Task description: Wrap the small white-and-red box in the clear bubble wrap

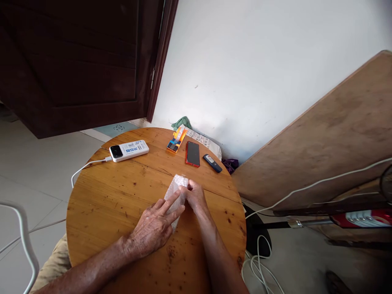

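A small folded piece of bubble wrap [172, 189] lies on the wooden table in front of me. My left hand [154, 223] rests over its near left part, with the index finger and thumb stretched out apart across it. At its right edge, my right hand [195, 196] pinches the wrap between thumb and curled fingers. Whether anything is inside the wrap cannot be seen. Farther back on the table are an orange tape dispenser [173, 145], a phone with a red edge [192, 154] and a small dark blue handheld device [212, 163].
A white power bank [133, 150] with a cable plugged in sits at the back left of the round table [101, 204]. Behind the table are printed sacking [203, 141] and a white wall. A dark door [101, 81] stands left; a board [321, 122] leans right, near loose cables.
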`<state>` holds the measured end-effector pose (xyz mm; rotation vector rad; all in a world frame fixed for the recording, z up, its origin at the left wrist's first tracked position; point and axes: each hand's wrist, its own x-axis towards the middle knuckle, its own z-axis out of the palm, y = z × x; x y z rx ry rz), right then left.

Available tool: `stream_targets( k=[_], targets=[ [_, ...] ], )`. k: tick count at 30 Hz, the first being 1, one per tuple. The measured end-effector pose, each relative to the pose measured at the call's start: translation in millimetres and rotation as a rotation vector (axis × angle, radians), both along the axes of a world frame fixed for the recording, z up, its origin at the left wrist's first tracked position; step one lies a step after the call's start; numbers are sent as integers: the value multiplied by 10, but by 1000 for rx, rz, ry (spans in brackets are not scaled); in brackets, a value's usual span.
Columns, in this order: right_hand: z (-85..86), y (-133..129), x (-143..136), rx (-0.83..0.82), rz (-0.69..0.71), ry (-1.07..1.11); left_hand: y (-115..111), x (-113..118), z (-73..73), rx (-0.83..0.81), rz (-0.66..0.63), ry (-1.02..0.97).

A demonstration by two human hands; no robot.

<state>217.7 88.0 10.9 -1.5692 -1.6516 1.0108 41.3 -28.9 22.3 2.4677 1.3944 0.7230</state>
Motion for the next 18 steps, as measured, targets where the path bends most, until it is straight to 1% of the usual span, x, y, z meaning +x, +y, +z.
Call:
stream_targets(
  k=[3,5,8,12,15,18],
  targets=[
    [32,23,-26,7,-15,-42,42,-42,41,-21,-107,37],
    [50,34,-41,11,-12,-52,63,-59,72,-37,-142,49],
    [63,30,-55,19,-14,-33,71,-54,97,-52,-108,27],
    [103,-15,-59,8,3,53,65,-20,71,-53,-52,-34],
    [203,-80,-45,-10,30,130,68,4,29,-57,2,-84],
    [372,-210,-18,26,68,227,75,26,-19,-63,53,-157]
  ],
)
